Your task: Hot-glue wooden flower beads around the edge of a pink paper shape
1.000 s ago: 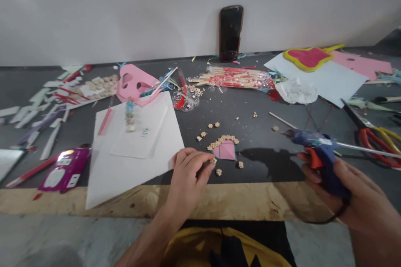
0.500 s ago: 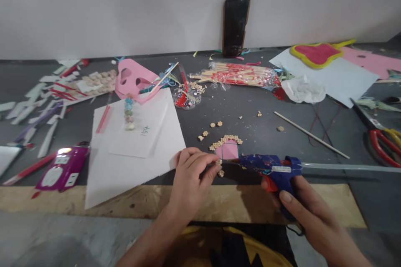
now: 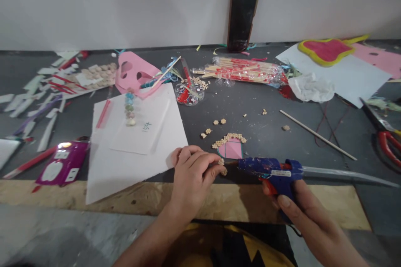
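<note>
My left hand (image 3: 191, 174) is curled, its fingertips pinching a small beige bead (image 3: 221, 161) beside a pink paper house shape (image 3: 232, 149) edged with beads. My right hand (image 3: 299, 212) grips a blue glue gun (image 3: 272, 169) by its handle. The gun lies level, its nozzle pointing left and almost touching the pinched bead. Another loose bead (image 3: 224, 171) lies just below my left fingertips.
White paper sheets (image 3: 134, 137) lie left of my hands, a purple packet (image 3: 61, 166) further left. Loose beads (image 3: 213, 127), a dish of googly eyes (image 3: 189, 93), a stick bundle (image 3: 241, 71), a phone (image 3: 242, 16), a skewer (image 3: 316, 134) and scissors (image 3: 387, 137) lie around.
My right hand brought the glue gun from the right over to the bead held by my left hand. The left hand stayed by the pink shape.
</note>
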Motion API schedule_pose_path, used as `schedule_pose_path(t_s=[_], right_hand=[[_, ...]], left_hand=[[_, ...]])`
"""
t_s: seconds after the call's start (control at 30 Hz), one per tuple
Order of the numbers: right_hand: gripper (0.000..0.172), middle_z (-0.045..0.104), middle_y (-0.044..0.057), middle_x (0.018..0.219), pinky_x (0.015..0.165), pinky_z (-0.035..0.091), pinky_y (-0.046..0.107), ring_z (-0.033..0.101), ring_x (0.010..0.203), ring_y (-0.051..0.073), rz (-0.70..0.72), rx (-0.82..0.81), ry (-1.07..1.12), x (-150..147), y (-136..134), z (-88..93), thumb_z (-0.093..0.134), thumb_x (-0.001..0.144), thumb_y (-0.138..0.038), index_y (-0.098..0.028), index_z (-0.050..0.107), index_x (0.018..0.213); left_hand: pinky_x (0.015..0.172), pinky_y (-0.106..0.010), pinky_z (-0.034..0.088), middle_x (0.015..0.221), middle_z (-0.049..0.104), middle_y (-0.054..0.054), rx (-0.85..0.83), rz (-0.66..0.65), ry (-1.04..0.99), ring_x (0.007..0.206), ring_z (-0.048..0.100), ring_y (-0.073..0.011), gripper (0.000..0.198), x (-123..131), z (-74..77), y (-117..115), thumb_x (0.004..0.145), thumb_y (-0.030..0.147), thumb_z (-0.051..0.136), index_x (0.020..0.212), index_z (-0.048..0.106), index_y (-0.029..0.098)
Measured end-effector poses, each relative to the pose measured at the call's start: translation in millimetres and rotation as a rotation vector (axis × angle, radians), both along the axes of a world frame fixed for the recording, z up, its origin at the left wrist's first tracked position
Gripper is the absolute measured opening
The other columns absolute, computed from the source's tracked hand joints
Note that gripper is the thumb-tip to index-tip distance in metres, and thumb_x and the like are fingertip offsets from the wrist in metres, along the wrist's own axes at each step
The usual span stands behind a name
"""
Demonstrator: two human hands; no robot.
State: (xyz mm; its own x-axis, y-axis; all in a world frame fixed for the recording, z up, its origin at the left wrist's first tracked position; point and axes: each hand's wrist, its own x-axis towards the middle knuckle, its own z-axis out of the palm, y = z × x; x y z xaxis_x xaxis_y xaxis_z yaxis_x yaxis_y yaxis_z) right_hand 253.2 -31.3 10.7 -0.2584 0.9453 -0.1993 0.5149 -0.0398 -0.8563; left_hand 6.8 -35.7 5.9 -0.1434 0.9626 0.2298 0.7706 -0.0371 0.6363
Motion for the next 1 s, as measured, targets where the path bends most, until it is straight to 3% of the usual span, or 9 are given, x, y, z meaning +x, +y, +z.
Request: schedule_pose_path(t_s=[0.33, 0.53, 0.77, 1.0], right_hand=[[0.024, 0.070, 0.002, 0.094, 0.071, 0.056, 0.020, 0.066, 0.077, 0.014, 0.149, 0.128, -0.038, 4.4, 4.3, -4.5, 0.052, 0.089, -0.035, -0.027, 0.062, 0.110], [0.025, 0.070, 0.002, 0.096, 0.070, 0.056, 0.020, 0.067, 0.078, 0.014, 0.138, 0.156, -0.060, 7.0, 2.2, -9.1, 0.051, 0.089, -0.034, -0.028, 0.060, 0.112], [0.028, 0.071, 0.003, 0.095, 0.067, 0.057, 0.020, 0.068, 0.080, 0.015, 0.131, 0.176, -0.075, 7.0, 0.9, -8.4, 0.051, 0.089, -0.036, -0.027, 0.059, 0.114], [0.024, 0.070, 0.002, 0.090, 0.064, 0.056, 0.017, 0.067, 0.073, 0.013, 0.143, 0.184, -0.083, 3.3, 4.2, -4.7, 0.050, 0.090, -0.035, -0.026, 0.059, 0.110]], left_hand=[[0.080, -0.037, 0.040, 0.079, 0.070, 0.002, 0.032, -0.015, -0.056, 0.086, 0.057, -0.0190, 0.006, 1.5, -3.3, -0.4, 0.081, 0.019, 0.069, 0.081, 0.065, 0.024], [0.072, -0.027, 0.048, 0.081, 0.066, 0.000, 0.029, 0.010, -0.160, 0.084, 0.057, -0.0155, 0.011, 2.8, -4.8, -1.9, 0.080, 0.013, 0.067, 0.085, 0.065, 0.023], [0.069, -0.025, 0.050, 0.081, 0.065, 0.000, 0.095, -0.050, -0.192, 0.082, 0.057, -0.0146, 0.012, 1.6, -6.8, -2.1, 0.084, 0.017, 0.065, 0.092, 0.067, 0.024], [0.069, -0.024, 0.050, 0.083, 0.065, 0.000, 0.024, -0.043, -0.217, 0.082, 0.059, -0.0140, 0.016, 1.1, -5.4, -5.1, 0.080, 0.014, 0.067, 0.093, 0.068, 0.023]])
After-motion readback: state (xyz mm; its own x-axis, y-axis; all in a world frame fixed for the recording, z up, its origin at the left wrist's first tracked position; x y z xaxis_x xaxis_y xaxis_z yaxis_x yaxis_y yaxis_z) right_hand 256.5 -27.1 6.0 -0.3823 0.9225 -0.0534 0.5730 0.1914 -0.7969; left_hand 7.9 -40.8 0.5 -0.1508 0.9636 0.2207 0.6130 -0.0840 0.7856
